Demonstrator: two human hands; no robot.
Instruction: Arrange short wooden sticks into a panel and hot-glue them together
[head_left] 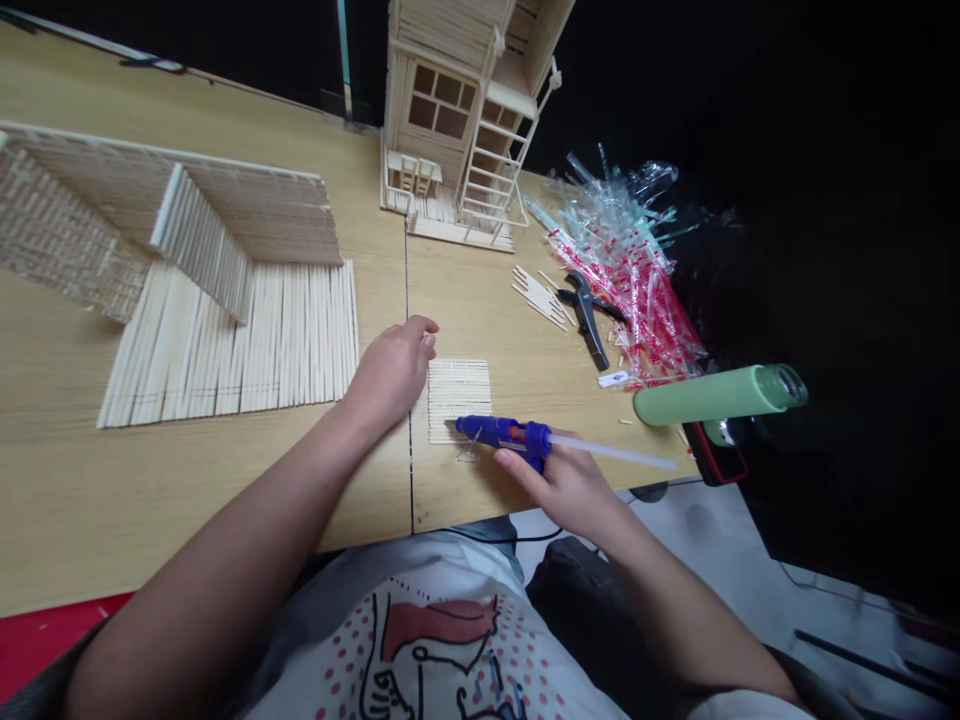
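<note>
My right hand (574, 485) is wrapped round the handle of a blue hot glue gun (499, 432). A long translucent glue stick (615, 452) juts from its back. The gun's nozzle points left, over the lower part of a small panel of thin wooden sticks (459, 385) lying flat on the table. Whether the tip touches the sticks I cannot tell. Beside the panel's upper left edge rests my left hand (397, 368), loosely curled with finger and thumb slightly apart and nothing visible in them.
A stick-built room model (300, 330) stands left, a taller stick house (442, 130) at the back. To the right lie loose sticks (541, 298), black cutters (589, 320), plastic wrappers (637, 270), a green bottle (705, 396) and a phone (716, 455). A cable (517, 541) runs along the front edge.
</note>
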